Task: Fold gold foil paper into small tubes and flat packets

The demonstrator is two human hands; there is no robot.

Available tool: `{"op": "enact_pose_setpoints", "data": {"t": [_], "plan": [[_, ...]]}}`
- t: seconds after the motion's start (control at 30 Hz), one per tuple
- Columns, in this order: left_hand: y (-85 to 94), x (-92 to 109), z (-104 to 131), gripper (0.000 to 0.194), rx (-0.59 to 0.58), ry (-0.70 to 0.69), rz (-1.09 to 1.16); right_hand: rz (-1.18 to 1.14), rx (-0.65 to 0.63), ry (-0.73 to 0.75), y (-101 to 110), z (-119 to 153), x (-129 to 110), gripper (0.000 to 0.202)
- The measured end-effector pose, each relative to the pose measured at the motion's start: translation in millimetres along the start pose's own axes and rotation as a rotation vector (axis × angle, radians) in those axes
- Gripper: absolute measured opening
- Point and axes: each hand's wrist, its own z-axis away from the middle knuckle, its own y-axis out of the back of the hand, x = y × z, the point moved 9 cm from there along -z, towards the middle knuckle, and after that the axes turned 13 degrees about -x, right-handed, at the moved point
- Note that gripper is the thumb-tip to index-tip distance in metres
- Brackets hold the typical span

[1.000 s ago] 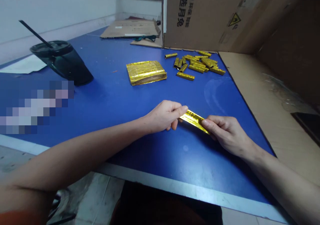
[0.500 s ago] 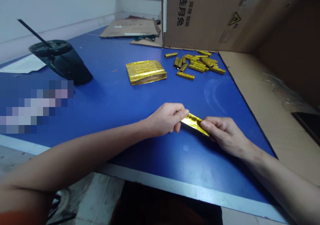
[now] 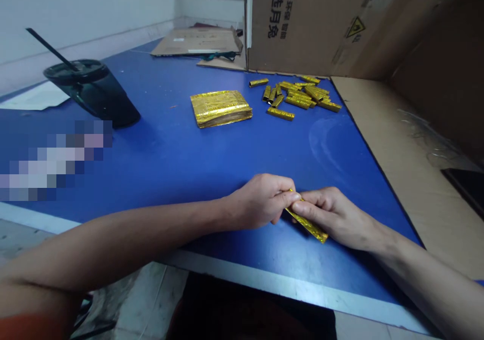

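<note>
Brown cardboard stands upright at the back as a large panel [image 3: 310,27], and on it we read big dark characters, 选月兔, with a smaller line beside them, 环保 and 智能 among its words. Farther right we make out a yellow triangular label [image 3: 356,27] with a black symbol; the tiny print by it is too blurred for us to read.

Gold foil, crinkled and shiny, makes up the narrow strip [image 3: 312,227] between our hands, just above the near part of the table. Our left hand [image 3: 266,201] pinches its upper end, thumb on top and fingers curled; our right hand [image 3: 333,214] pinches it just beside, the two thumbs nearly meeting, while the lower end sticks out towards us. We cannot tell whether the strip touches the table.

Beyond the hands we see a squarish stack of gold sheets [image 3: 222,109], its layered edges facing us, and to its right a loose heap of short, hollow gold tubes [image 3: 298,100].

Smooth blue covers the table [image 3: 162,148], edged in a pale band [image 3: 245,278]. Left, a dark tumbler [image 3: 109,95] with a black straw [image 3: 51,49] stands near a white paper [image 3: 32,98]. Flattened cardboard [image 3: 196,43] lies at the back, by a pale wall [image 3: 86,12].
</note>
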Motion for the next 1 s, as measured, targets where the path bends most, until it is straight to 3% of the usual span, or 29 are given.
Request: {"op": "enact_pose_setpoints", "data": {"t": [0.33,0.63,0.87,1.0], "plan": [[44.4,-17,-5,0.026,0.178,-0.008,0.102,0.063,0.147,-0.043,30,4,6,0.039],[47.6,-25,-7,0.025,0.153,0.036,0.150,0.243,0.244,-0.024,34,7,1,0.040],[47.9,-30,-10,0.032,0.095,0.051,0.138,0.786,0.506,0.025,50,18,-17,0.037],[44.2,-41,-10,0.043,0.104,0.110,0.432,1.037,0.583,0.017,50,24,-23,0.035]]}}
